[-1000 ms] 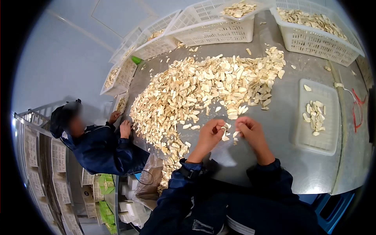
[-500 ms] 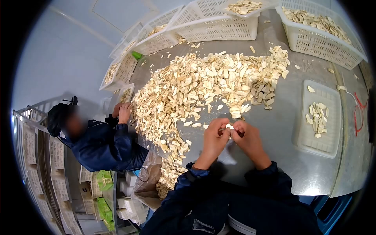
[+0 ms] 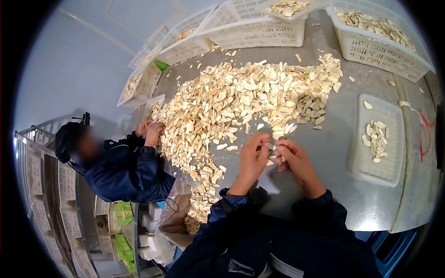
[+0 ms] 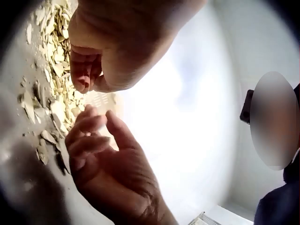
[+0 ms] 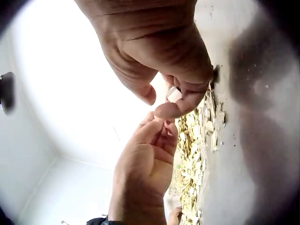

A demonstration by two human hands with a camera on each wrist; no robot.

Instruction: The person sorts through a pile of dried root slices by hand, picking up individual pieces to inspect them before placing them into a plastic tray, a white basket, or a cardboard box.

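My left hand point(image 3: 252, 160) and right hand point(image 3: 299, 164) work close together above the metal table, just in front of a big heap of pale dried slices point(image 3: 222, 102). Thumb and fingertips of the left hand meet in a pinch, with a thin slice point(image 3: 271, 147) showing at their tips in the head view. Curled fingers of the right hand hold a small white slice point(image 5: 174, 95), clearest in the right wrist view. The two hands' fingertips nearly meet there. The slices' exact kind does not show.
A shallow white tray point(image 3: 394, 171) with several slices lies at right. White perforated baskets point(image 3: 259, 34) and a larger filled basket point(image 3: 380, 55) line the far edge. Another person point(image 3: 125, 167) works at the heap's left end. A plastic bag point(image 3: 174, 224) hangs by the near edge.
Both hands came together on a white slice, then moved slightly apart, the left a little farther forward. The other person's hands shifted right, to the heap's edge.
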